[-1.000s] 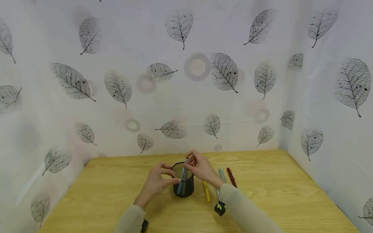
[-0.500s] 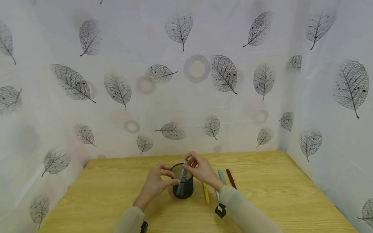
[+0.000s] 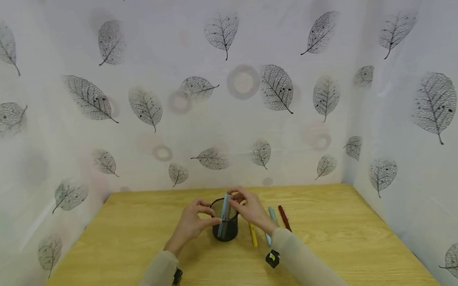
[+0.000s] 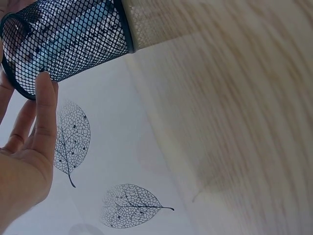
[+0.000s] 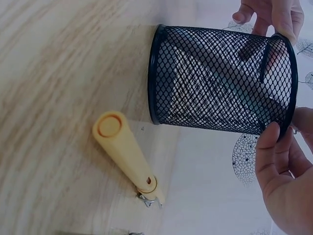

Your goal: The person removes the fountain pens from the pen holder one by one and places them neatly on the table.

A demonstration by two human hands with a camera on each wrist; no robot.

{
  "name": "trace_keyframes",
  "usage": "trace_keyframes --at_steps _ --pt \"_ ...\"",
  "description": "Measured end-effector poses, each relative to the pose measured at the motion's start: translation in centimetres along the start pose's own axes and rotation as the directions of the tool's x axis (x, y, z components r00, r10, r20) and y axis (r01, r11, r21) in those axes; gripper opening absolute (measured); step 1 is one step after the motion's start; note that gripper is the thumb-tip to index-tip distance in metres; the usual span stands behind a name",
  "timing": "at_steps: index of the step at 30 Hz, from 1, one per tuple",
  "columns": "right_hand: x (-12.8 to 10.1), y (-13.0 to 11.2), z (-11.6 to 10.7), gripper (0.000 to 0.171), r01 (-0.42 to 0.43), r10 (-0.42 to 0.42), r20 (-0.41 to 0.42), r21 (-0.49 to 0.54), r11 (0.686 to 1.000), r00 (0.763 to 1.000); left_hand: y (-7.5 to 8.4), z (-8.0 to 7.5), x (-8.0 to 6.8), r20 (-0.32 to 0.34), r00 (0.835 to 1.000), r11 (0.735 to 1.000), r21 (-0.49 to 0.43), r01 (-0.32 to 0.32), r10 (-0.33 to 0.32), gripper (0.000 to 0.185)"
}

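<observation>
A black mesh pen holder [image 3: 230, 232] stands upright on the table. My left hand [image 3: 192, 223] grips its rim from the left, thumb at the near side; the left wrist view shows one finger along the mesh of the holder [image 4: 83, 41]. A light blue pen [image 3: 225, 206] leans inside, its upper end sticking out above the rim. My right hand [image 3: 251, 207] pinches that upper end. In the right wrist view the right hand [image 5: 288, 181] is close against the rim, and the slanting pen shows through the mesh; its tip is hard to make out.
Right of the holder lie a yellow pen [image 3: 253, 235], a teal pen [image 3: 272, 213], a light blue pen [image 3: 268, 239] and a dark red pen [image 3: 284, 219]. My right forearm partly covers them. A leaf-patterned curtain [image 3: 227, 116] closes off the back and sides of the wooden table [image 3: 323, 242].
The pen in my right hand has turned and now shows more of its blue side above the rim. My right fingers have shifted slightly around it; the left hand and holder stay in place.
</observation>
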State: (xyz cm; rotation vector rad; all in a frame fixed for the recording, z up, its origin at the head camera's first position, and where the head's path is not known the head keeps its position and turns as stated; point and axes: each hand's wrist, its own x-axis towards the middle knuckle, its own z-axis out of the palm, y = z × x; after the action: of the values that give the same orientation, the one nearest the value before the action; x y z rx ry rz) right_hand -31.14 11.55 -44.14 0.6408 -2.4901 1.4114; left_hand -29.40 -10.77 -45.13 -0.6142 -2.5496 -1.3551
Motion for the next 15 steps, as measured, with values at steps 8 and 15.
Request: trace_keyframes --at_steps 8,15 --pt "-0.26 0.17 0.28 0.031 0.009 -0.009 -0.012 -0.010 1.000 1.000 0.16 -0.10 0.12 0.003 1.000 1.000 0.004 -0.022 0.022 0.013" --pt "-0.61 0.13 0.47 0.029 -0.027 0.033 -0.055 0.101 0.995 0.998 0.12 -0.08 -0.01 -0.004 1.000 1.000 -0.007 -0.027 0.027 0.013"
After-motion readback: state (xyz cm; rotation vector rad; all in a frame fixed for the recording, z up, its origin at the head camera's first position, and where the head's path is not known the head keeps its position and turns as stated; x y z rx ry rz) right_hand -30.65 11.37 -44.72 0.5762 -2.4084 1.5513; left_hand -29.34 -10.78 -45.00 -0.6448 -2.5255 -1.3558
